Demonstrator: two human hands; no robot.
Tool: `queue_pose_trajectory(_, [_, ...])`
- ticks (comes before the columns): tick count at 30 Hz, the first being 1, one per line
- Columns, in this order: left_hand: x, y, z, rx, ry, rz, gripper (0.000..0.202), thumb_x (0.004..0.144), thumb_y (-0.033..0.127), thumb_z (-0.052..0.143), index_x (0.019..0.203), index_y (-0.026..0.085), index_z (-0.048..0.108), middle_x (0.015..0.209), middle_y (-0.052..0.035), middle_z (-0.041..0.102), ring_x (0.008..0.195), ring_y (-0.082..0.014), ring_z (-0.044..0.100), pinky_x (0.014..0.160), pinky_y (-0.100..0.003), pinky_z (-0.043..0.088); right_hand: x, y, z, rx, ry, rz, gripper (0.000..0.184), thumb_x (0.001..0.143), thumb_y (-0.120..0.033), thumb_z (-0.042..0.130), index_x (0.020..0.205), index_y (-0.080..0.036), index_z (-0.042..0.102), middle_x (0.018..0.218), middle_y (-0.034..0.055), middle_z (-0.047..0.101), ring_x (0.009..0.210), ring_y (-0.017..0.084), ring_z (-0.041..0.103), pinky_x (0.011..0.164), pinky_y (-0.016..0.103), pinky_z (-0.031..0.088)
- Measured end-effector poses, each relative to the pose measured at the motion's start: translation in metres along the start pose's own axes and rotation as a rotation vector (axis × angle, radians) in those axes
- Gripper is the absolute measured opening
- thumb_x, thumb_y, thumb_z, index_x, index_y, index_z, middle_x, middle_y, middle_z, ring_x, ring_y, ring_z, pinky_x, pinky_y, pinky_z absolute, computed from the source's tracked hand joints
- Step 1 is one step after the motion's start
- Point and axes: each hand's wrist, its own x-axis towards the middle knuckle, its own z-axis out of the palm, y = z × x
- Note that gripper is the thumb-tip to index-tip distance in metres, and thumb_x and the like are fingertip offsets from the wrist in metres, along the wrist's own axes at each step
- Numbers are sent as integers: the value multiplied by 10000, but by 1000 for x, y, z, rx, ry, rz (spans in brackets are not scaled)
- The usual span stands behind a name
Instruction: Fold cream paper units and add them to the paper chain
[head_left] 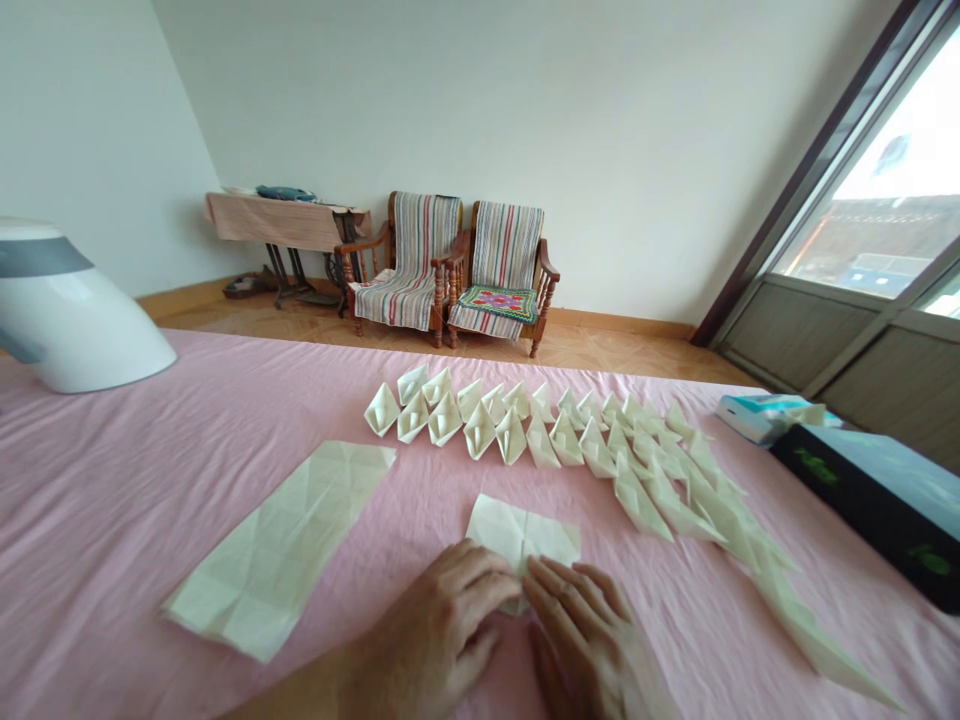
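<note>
A small creased sheet of cream paper [525, 533] lies on the pink cloth [150, 480] just ahead of me. My left hand [442, 630] and my right hand [592, 640] meet at its near edge, fingers bent and pressed down on the fold. Their fingertips touch each other over the paper. Part of the sheet's near edge is hidden under the fingers.
A long creased paper sheet [281, 545] lies to the left. Several folded paper boats [570, 440] stand in rows beyond, trailing to the right. A black box [877, 500], a white-teal box [765, 415] and a white appliance [67, 310] sit at the edges. Two striped chairs [450, 270] stand by the far wall.
</note>
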Motion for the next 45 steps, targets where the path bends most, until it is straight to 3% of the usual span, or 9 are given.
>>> queue_pose_trajectory(4, [0, -6, -4, 73, 33, 4, 397, 754, 5, 613, 1074, 240, 621, 1133, 6, 623, 1073, -187, 525, 1012, -342, 334, -1, 0, 1, 75, -29, 63, 360, 816, -87, 444, 1108, -140, 647, 1115, 58, 708, 1008, 205, 667, 811, 310, 502])
queue_pose_trajectory(10, [2, -10, -19, 197, -53, 78, 409, 765, -19, 551, 1055, 259, 627, 1148, 24, 643, 1092, -188, 535, 1006, -385, 258, -4, 3, 4, 17, -12, 131, 347, 809, -85, 450, 1082, -127, 659, 1081, 86, 717, 988, 221, 679, 780, 317, 531])
queue_pose_trajectory(16, [-1, -12, -23, 328, -101, 186, 391, 852, 11, 485, 1161, 230, 584, 1207, -33, 637, 1142, -220, 537, 1059, -451, 157, -2, 1, 3, 28, 27, 140, 351, 796, -64, 443, 1070, -110, 657, 1044, 89, 726, 969, 220, 681, 780, 320, 539])
queue_pose_trajectory(22, [0, -19, -14, 405, 15, 272, 262, 926, 100, 499, 1156, 189, 585, 1105, -54, 664, 1049, -224, 577, 1035, -449, 239, -2, 2, 4, 42, 26, 143, 357, 794, -66, 443, 1080, -125, 647, 1040, 87, 724, 960, 219, 678, 778, 321, 542])
queue_pose_trajectory(27, [5, -22, -12, 434, 48, 340, 172, 963, 110, 467, 1035, 167, 612, 925, -45, 669, 896, -197, 588, 926, -397, 346, -2, 3, 5, 69, 23, 150, 346, 821, -54, 433, 1105, -102, 626, 1054, 112, 712, 982, 227, 660, 803, 334, 531])
queue_pose_trajectory(33, [4, -14, -7, 395, 15, 415, 228, 989, 104, 395, 894, 153, 596, 837, -40, 645, 796, -179, 555, 874, -368, 372, 0, 1, -2, 321, 12, 77, 271, 884, -58, 454, 1032, -185, 643, 996, 43, 714, 890, 181, 657, 774, 314, 505])
queue_pose_trajectory(36, [4, -14, -5, 287, -12, 359, 197, 985, 145, 441, 878, 162, 605, 842, -36, 655, 803, -173, 556, 849, -337, 385, 0, -1, -5, 391, 2, 98, 229, 901, -92, 464, 992, -191, 649, 968, 35, 712, 843, 162, 657, 732, 289, 508])
queue_pose_trajectory(41, [9, -20, -10, 60, -5, 118, 86, 870, 136, 668, 844, 215, 688, 840, 12, 660, 849, -153, 577, 846, -295, 373, -4, -3, -8, 369, -23, 80, 266, 887, -85, 471, 1044, -198, 654, 1033, 35, 715, 954, 172, 662, 771, 281, 521])
queue_pose_trajectory(45, [15, -24, -9, -8, 1, -58, 67, 816, 189, 741, 766, 215, 705, 778, 29, 632, 808, -140, 580, 823, -274, 372, -8, -1, -11, 368, -26, 68, 304, 873, -77, 474, 1092, -197, 647, 1062, 44, 716, 1003, 183, 663, 780, 290, 535])
